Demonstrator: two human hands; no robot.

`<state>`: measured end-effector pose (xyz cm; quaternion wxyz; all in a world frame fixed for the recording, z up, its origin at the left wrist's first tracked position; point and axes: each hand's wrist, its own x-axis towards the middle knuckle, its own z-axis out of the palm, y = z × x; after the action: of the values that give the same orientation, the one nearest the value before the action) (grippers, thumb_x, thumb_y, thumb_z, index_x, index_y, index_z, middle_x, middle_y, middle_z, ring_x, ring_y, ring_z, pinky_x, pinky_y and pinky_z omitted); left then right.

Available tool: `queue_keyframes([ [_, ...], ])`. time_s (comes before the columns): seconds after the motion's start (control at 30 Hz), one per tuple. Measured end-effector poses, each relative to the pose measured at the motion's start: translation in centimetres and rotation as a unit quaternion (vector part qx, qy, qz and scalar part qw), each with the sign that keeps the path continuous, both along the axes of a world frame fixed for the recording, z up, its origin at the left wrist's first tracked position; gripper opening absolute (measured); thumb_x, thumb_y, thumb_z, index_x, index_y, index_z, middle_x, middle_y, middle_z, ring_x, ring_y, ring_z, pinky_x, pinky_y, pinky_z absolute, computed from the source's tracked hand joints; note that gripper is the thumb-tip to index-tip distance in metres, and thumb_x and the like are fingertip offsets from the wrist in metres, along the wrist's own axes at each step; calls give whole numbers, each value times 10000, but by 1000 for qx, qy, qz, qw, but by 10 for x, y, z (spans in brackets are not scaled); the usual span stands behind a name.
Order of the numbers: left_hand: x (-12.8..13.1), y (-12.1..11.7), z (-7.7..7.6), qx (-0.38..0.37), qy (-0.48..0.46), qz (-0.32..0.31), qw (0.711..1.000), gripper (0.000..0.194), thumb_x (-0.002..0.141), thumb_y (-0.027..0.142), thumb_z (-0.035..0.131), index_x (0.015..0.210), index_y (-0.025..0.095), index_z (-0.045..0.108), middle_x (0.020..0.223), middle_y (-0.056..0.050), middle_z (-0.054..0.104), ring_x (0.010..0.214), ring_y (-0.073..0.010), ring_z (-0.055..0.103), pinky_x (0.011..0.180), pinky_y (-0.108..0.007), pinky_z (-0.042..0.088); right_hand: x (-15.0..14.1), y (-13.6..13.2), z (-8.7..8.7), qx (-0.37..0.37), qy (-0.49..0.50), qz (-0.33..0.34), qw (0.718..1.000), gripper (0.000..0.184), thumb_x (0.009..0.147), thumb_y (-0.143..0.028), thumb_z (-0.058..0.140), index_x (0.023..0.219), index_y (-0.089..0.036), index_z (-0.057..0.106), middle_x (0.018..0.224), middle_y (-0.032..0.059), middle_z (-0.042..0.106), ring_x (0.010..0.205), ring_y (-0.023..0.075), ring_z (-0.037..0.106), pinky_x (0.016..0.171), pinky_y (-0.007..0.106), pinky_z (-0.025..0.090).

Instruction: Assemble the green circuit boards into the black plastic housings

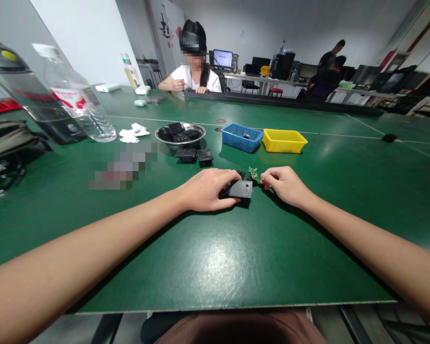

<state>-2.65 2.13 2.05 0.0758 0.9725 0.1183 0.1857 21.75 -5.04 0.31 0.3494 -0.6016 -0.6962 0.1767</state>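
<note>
Held black case (241,188), bowl (164,140) of similar cases (178,130), blue bin (238,142) of parts (247,135)

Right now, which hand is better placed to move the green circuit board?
Probably the right hand: its fingertips are at the near edge of the green circuit board, while the left hand is occupied gripping the black casing.

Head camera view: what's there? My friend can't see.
Someone's left grip holds a black housing at a green table; the right grip seems to touch a green circuit board. Beyond sit a metal bowl of black parts, a blue bin and a yellow bin.
</note>
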Motion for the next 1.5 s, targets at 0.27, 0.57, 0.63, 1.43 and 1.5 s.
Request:
queue_keyframes([
  [0.27,-1,1,0,-5,-8,-1,1000,291,841,328,607,1084,171,577,811,-11,665,696,-166,624,632,-260,429,-3,-3,2,19,-100,-19,995,318,904,-275,536,621,-175,641,575,7,638,551,137,547,597,268,353],
  [0.57,0,1,-1,-3,-18,19,1000,267,846,349,597,1055,186,570,799,-2,651,693,-160,624,632,-256,437,-8,-17,6,55,-3,122,991,214,934,-393,569,959,-189,629,632,-34,596,565,125,533,590,248,403],
  [0.63,0,0,-1,-2,-28,20,999,261,843,349,601,1044,186,567,808,-4,652,695,-159,625,631,-254,439,-10,-19,6,44,-6,151,988,331,884,-396,661,1144,-203,594,666,-43,611,583,133,556,597,247,422],
  [1.43,0,5,-4,14,-11,-8,1000,327,933,390,529,1152,155,592,1008,-89,666,884,-213,662,747,-305,507,-12,-19,3,101,-63,167,979,333,858,-256,678,1179,-186,620,639,-61,614,536,102,550,568,208,416],
  [1.5,0,5,-4,11,-8,-6,1000,339,933,390,527,1167,156,593,1020,-92,664,901,-218,665,760,-311,513,-12,-19,3,103,-62,169,978,339,860,-256,683,1184,-184,620,637,-62,612,534,101,547,566,207,416],
])
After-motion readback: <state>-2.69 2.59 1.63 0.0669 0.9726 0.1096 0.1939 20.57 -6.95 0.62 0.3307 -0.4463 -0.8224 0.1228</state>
